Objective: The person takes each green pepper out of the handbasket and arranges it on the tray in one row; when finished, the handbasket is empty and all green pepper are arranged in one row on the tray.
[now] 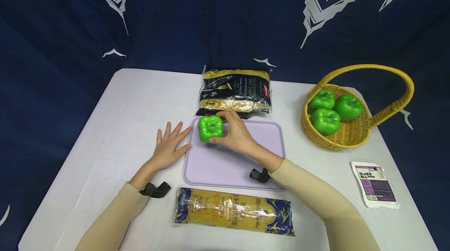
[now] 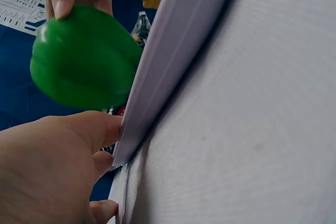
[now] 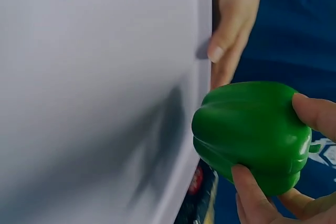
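A green bell pepper (image 1: 210,128) is held by my right hand (image 1: 236,133), thumb on its near side and fingers on its far side. It is over the far left corner of the lilac tray (image 1: 225,167). In the right wrist view the pepper (image 3: 252,132) hangs close over the tray, whose surface (image 3: 100,77) carries a shadow. My left hand (image 1: 169,147) lies with fingers spread at the tray's left edge. In the left wrist view its thumb touches the tray's rim (image 2: 152,72).
At the right stands a wicker basket (image 1: 335,141) with a tall handle, holding three green bell peppers (image 1: 325,121). Behind the tray lies a bag of penne (image 1: 235,90). A pack of spaghetti (image 1: 232,211) lies in front, and a white and purple packet (image 1: 374,185) at the right.
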A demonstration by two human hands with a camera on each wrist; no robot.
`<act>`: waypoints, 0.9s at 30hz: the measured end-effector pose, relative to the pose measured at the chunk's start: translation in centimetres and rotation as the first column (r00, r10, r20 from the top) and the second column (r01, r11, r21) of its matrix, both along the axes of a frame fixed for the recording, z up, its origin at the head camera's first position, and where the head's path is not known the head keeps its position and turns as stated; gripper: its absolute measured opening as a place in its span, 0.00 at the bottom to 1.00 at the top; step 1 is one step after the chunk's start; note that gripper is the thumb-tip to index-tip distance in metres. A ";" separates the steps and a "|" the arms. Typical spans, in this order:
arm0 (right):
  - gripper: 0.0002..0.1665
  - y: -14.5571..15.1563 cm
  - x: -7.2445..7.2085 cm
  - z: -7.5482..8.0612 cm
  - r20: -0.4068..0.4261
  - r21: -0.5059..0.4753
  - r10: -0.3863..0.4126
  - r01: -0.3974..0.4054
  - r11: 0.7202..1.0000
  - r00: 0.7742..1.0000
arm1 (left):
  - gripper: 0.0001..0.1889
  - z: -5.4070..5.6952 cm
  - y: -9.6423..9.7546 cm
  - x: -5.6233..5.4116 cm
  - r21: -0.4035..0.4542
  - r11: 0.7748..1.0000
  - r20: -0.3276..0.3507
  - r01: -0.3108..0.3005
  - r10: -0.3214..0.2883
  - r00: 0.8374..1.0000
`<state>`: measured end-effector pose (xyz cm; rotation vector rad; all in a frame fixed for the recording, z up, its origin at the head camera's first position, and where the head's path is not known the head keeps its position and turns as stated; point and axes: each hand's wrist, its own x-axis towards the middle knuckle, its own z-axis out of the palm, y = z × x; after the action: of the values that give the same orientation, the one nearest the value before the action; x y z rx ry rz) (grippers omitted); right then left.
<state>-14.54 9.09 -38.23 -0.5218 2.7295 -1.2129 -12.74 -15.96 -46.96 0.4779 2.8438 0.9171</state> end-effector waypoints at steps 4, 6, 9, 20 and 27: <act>0.45 -1.2 -0.3 -0.8 0.021 0.035 0.034 -0.035 0.999 0.999 | 0.33 -0.1 0.0 -0.1 -0.002 1.000 0.010 0.001 -0.001 1.000; 0.45 -1.7 -0.3 -1.0 0.023 0.038 0.039 -0.040 0.998 0.999 | 0.33 -0.1 0.0 -0.1 -0.006 1.000 0.012 0.001 -0.001 1.000; 0.45 -2.3 -0.3 -1.2 0.011 0.039 0.042 -0.043 0.998 0.999 | 0.34 -0.2 0.1 -0.1 -0.010 1.000 0.012 -0.002 0.002 1.000; 0.51 -2.9 0.0 -1.2 -0.014 0.059 0.053 -0.052 0.997 0.998 | 0.34 -0.3 0.0 -0.1 -0.009 1.000 0.004 -0.006 0.006 1.000; 0.52 -1.8 -0.2 -1.0 -0.004 0.031 0.070 -0.070 0.997 0.998 | 0.34 -0.4 0.0 -0.1 -0.012 1.000 -0.011 -0.001 0.001 1.000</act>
<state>-14.78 7.32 -39.20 -0.6123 2.7056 -1.1525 -12.82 -15.94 -47.36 0.4820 2.8575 0.8996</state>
